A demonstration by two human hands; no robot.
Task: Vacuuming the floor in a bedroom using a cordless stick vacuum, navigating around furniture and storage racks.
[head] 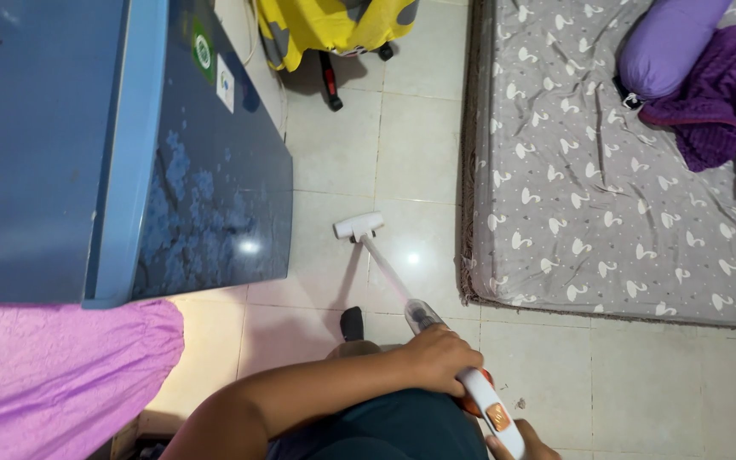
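Evidently the step in hand is vacuuming the tiled floor (pixel 342 162): the person holds a slim white stick vacuum (pixel 423 319), its small floor head (pixel 358 225) resting on the tiles between a dark blue refrigerator (pixel 206 196) and a mattress (pixel 623 187) covered in a grey sheet with white swan shapes. The left hand (pixel 438 359) has its grip wrapped around the vacuum body just below the clear dust cup. The right hand (pixel 528 445) shows only partly at the bottom edge, fingers at the end of the handle; whether that grip is fully closed cannot be told. A purple pillow and blanket (pixel 692 77) lie on the mattress, a yellow wheeled suitcase (pixel 334 30) stands farther back, and pink cloth (pixel 53 375) fills the lower left corner. Judging by the head's position, the next stroke would call for steering it along the mattress edge or toward the refrigerator base, keeping it flat on the tiles.
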